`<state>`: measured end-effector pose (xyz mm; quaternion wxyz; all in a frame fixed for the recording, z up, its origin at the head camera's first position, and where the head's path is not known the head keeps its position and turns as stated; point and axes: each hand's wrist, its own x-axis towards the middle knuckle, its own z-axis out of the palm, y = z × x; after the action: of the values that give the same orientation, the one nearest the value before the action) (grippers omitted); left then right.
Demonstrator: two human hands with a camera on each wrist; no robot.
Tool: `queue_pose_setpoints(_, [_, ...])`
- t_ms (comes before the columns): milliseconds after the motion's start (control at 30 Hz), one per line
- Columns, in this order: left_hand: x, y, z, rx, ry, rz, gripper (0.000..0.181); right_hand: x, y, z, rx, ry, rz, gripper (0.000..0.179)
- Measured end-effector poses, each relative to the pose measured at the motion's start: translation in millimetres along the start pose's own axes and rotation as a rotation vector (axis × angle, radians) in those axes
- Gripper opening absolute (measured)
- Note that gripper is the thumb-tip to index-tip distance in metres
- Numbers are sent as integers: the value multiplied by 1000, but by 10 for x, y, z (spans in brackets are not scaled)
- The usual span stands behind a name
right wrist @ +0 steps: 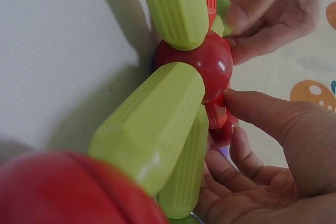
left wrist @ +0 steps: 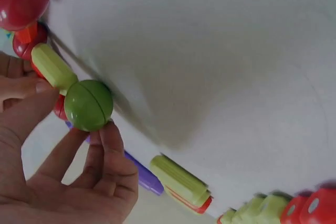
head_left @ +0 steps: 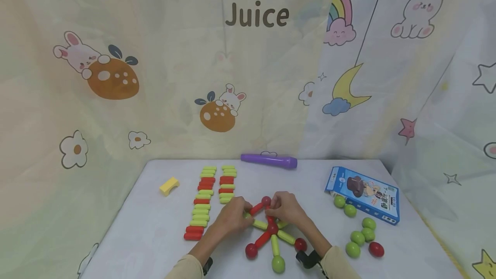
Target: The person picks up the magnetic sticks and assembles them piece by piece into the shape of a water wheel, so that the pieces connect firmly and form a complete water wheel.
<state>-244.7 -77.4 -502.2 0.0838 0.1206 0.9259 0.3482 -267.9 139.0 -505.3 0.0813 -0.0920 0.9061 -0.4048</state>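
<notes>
A spoked model of rods and balls lies on the table around a red centre ball (head_left: 272, 227). Beyond the centre, my left hand (head_left: 234, 216) holds a green ball (left wrist: 89, 105) at the end of a yellow-green rod (left wrist: 54, 68), thumb by the rod and fingertips under the ball. My right hand (head_left: 286, 208) grips the red rod (right wrist: 215, 115) between the centre ball and the far red ball (head_left: 266, 201), partly hiding it. Another red rod (head_left: 256, 208) runs from that far ball toward the left hand. Nearer me, spokes end in a red ball (head_left: 251, 251) and a green ball (head_left: 278, 264).
Two columns of red and yellow-green rods (head_left: 200, 217) lie left of the model. A yellow arched block (head_left: 169, 186) sits farther left. A purple microphone-shaped toy (head_left: 269, 161) lies at the back edge. Loose green balls (head_left: 358, 238), a red ball (head_left: 376, 249) and a blue box (head_left: 364, 193) occupy the right.
</notes>
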Motion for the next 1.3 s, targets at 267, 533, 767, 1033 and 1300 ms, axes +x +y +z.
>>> queue_pose_setpoints(267, [-19, -61, -9, 59, -15, 52, 41, 9, -4, 12, -12, -15, 3, 26])
queue_pose_setpoints(533, [-66, -89, 48, 128, 135, 40, 35, -64, -9, -3, -109, 39, -10, 30])
queue_pose_setpoints(767, [-124, -217, -123, 213, 343, -14, 36, -274, -40, -97, -235, 19, -161, 19])
queue_pose_setpoints(1033, [-141, -389, -202, 347, 405, 10, 16, -379, 22, -63, -333, -126, -377, 29])
queue_pose_setpoints(1300, [-48, -376, -123, 514, 387, -9, 24, -322, -43, 60, -385, -104, -350, 18])
